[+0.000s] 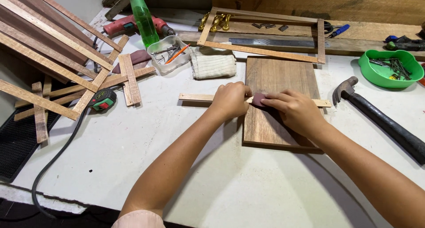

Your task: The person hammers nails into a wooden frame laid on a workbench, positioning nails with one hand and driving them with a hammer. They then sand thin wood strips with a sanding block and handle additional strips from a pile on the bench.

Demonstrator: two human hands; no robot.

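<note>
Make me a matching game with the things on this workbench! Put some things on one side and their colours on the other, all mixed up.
Things:
1. bowl of nails
2. power drill
3. folded cloth
4. hammer handle

Colours:
A. red
B. black
C. green
D. off-white

Pairs: 1-C, 2-A, 3-D, 4-B
</note>
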